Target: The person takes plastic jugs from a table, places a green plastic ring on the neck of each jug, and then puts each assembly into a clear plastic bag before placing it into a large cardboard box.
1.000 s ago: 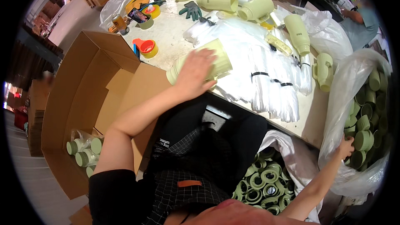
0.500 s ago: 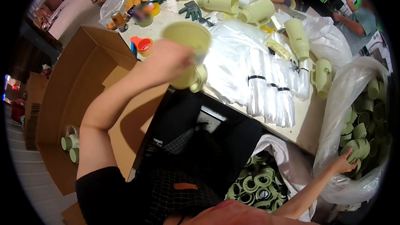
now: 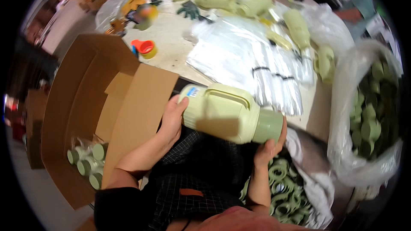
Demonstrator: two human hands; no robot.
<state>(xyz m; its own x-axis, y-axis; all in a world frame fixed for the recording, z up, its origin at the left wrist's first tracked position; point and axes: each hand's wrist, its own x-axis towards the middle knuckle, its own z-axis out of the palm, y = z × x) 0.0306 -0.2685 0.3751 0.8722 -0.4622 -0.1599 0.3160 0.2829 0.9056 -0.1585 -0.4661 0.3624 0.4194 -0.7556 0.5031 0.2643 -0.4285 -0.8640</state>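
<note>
A pale green thermos jug (image 3: 218, 113) lies sideways across my lap in front of the table edge, its handle uppermost. At its base end my left hand (image 3: 172, 119) is closed around the bottom, beside a small blue-and-white label. A darker green cup lid (image 3: 269, 127) sits over the jug's other end. My right hand (image 3: 272, 145) wraps that cup lid from the right and below. Whether the lid is fully seated, I cannot tell.
An open carton (image 3: 81, 90) with several wrapped green-capped jugs stands at left. At right is a plastic bag (image 3: 341, 145) of green cups, near a sack (image 3: 319, 188) of green ring parts. Clear plastic sleeves (image 3: 227, 51) and other jugs cover the table. People work beyond.
My right hand has come out of the bag of cups with a cup lid and met the jug's end. My left hand has lowered the jug from over the table and turned it sideways.
</note>
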